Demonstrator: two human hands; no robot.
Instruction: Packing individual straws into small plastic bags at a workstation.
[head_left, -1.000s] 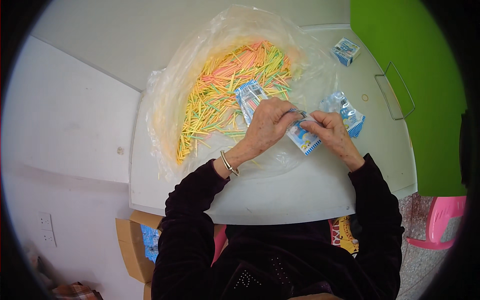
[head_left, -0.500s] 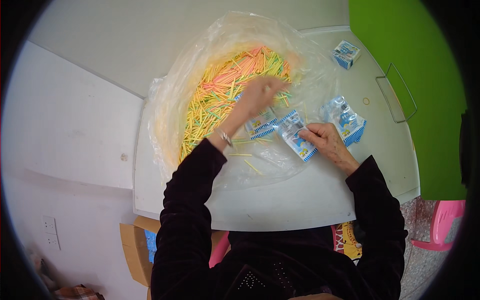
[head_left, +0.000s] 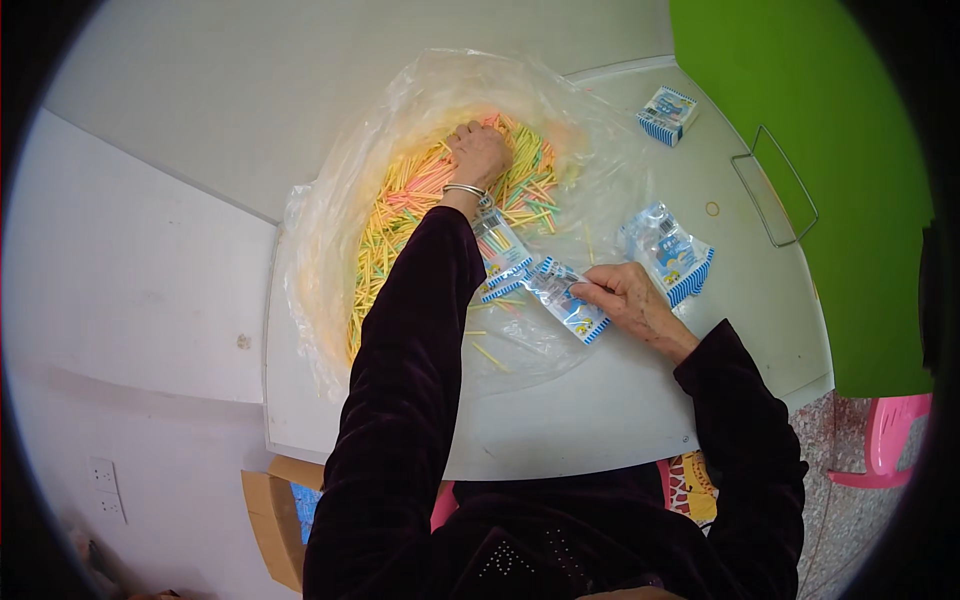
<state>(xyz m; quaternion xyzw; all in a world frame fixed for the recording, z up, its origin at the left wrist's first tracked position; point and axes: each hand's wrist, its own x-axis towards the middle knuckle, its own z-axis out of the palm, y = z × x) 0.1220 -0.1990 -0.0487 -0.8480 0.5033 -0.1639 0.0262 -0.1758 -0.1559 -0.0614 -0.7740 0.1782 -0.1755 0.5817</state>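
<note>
Thin pastel sticks (head_left: 405, 195) in yellow, pink, orange and green lie heaped inside a large clear plastic bag (head_left: 330, 240). My left hand (head_left: 482, 157), a bracelet at its wrist, reaches into the far part of the heap. Its fingers curl down among the sticks, and their tips are hidden. My right hand (head_left: 635, 302) pinches a small blue-and-white printed packet (head_left: 568, 300) between thumb and fingers. A similar packet (head_left: 503, 250) with coloured sticks showing through it lies by the left wrist, on the bag's near side.
A stack of flat packets (head_left: 668, 250) lies right of my right hand. Farther back stands a bundled block of packets (head_left: 667, 115). A rubber band (head_left: 712, 208) and a wire handle (head_left: 778, 190) are at the right. A cardboard box (head_left: 275, 525) sits below the table's (head_left: 560, 440) near edge.
My left hand has moved away from the packets, farther into the heap of sticks. The right hand still grips its packet. The whole view has shifted slightly.
</note>
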